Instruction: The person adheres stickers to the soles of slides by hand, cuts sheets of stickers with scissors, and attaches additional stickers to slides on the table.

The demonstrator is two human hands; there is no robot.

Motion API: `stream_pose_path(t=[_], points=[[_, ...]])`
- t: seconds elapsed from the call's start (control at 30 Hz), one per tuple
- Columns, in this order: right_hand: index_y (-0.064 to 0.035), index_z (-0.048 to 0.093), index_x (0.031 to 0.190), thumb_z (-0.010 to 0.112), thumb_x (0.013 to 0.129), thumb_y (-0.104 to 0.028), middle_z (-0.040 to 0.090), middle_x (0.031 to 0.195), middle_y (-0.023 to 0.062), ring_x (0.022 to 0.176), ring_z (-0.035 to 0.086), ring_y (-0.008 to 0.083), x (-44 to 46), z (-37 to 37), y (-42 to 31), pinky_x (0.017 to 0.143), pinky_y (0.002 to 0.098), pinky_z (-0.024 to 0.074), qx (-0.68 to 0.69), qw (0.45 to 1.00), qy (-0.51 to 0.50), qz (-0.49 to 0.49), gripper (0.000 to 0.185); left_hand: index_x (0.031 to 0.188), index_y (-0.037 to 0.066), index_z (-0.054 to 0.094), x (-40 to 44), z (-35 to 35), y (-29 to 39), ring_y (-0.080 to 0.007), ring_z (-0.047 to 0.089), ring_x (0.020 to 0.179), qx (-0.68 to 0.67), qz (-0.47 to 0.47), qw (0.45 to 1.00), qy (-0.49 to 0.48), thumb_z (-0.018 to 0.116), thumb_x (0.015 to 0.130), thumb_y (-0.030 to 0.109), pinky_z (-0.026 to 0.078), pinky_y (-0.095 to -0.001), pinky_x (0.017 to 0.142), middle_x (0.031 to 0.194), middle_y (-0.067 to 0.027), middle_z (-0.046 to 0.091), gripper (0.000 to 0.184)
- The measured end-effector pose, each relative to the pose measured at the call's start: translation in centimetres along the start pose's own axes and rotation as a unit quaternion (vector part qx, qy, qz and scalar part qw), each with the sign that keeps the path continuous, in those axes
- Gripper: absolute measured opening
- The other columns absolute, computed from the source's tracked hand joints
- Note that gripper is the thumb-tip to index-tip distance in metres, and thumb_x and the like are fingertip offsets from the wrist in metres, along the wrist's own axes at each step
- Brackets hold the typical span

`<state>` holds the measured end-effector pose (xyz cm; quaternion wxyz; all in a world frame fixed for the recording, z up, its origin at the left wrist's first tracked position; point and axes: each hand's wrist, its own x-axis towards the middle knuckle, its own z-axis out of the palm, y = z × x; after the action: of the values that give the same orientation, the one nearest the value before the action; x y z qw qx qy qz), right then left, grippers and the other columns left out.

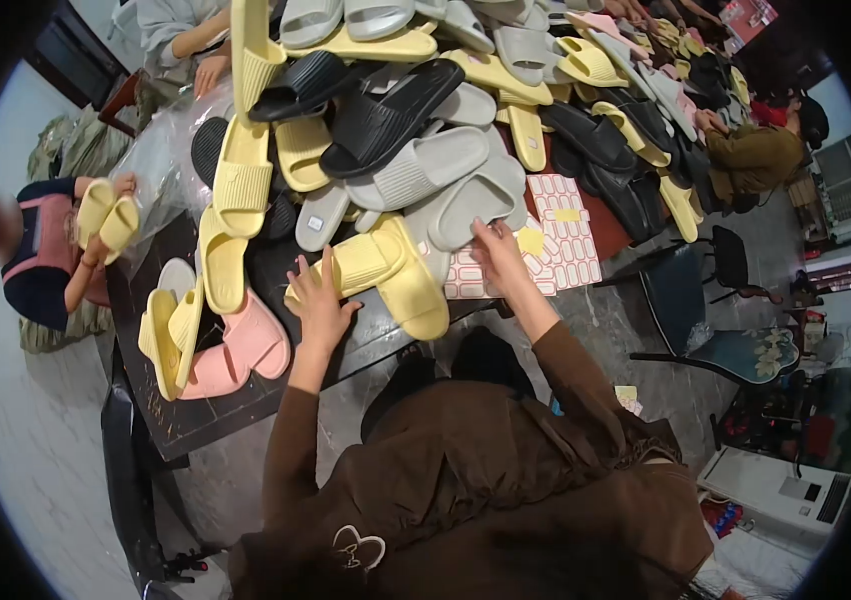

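Observation:
My left hand (322, 308) has its fingers spread at the heel end of a yellow slipper (358, 262), near the table's front edge. A second yellow slipper (414, 298) lies partly against it. With fingers bent, my right hand (502, 258) touches the edge of a grey slipper (471, 205); whether it grips it is hard to tell. Sheets of red-outlined labels (568, 235) lie under and beside this hand, with a small yellow paper (532, 241) on them. Left of my left hand are pink slippers (241, 350) and a yellow pair (172, 330).
A big heap of grey, black and yellow slippers (386, 120) covers the table (216, 420). At the left a person (46, 250) holds yellow slippers. Another person's arms show at the top left. More people sit at the right, near a dark chair (716, 330).

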<state>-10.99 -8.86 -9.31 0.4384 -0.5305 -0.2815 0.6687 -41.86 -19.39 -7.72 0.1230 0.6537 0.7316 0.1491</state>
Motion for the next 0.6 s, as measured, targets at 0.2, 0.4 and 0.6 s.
stream_pose_path(t=[0.2,0.4,0.6], points=[[-0.0022,0.022,0.148,0.082,0.071,-0.019,0.044,0.129,0.0194,0.112,0.054,0.0347,5.0,-2.7,-0.4,0.092,0.0386,0.0446,-0.19,0.946,0.195,-0.178,0.1,0.145,0.025,0.039,-2.9,-1.5,11.4,-0.0485,0.02,0.14,0.055,0.146,0.988,0.008,0.081,0.07,0.035,0.019,-0.0733,0.102,0.153,-0.0175,0.024,0.086],[0.0016,0.02,0.147,0.078,0.071,-0.014,0.045,0.135,0.0227,0.116,0.052,0.0316,3.8,-4.3,-6.3,0.09,0.0394,0.0479,-0.532,0.758,0.14,-0.352,0.097,0.143,0.028,0.043,-2.8,0.1,14.5,-0.0492,0.018,0.14,0.061,0.076,0.988,-0.119,0.082,0.069,0.032,0.019,-0.0743,0.102,0.156,-0.0151,0.018,0.083],[0.0016,0.041,0.139,0.069,0.077,-0.008,0.064,0.115,0.0214,0.103,0.062,0.0338,9.8,-7.0,-9.7,0.087,0.0394,0.0491,-0.435,0.884,0.069,-0.158,0.069,0.144,0.026,0.042,2.5,-2.2,16.3,-0.0474,0.016,0.141,-0.048,0.059,0.997,0.014,0.083,0.065,0.029,0.022,-0.0747,0.1,0.156,-0.0147,0.018,0.088]])
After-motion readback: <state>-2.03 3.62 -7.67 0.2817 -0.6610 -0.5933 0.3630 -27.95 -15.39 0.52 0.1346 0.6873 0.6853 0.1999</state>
